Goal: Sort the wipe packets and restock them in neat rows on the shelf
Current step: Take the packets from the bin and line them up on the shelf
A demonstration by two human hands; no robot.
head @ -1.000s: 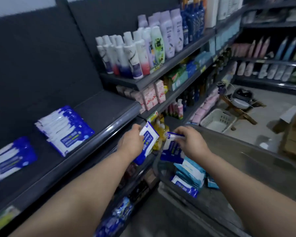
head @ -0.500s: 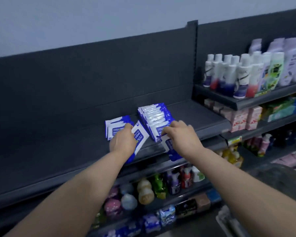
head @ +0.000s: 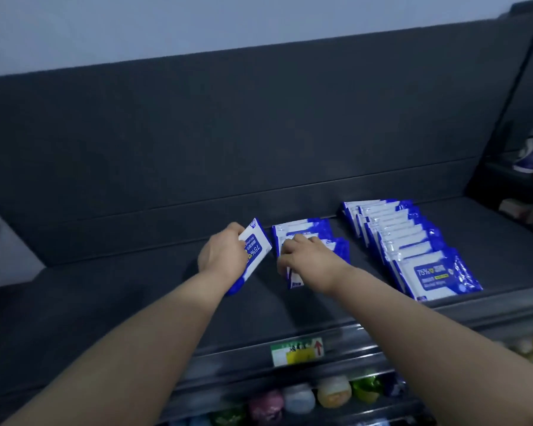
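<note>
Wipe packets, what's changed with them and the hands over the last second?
Both hands carried a packet each from the cart up to the shelf. The right hand now lays its packet at the front of the short row. The left hand still holds its packet just left of it. The long row is unchanged.

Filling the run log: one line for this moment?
left hand: holds wipe packet | right hand: setting packet on short row | long row: right, shelf
</note>
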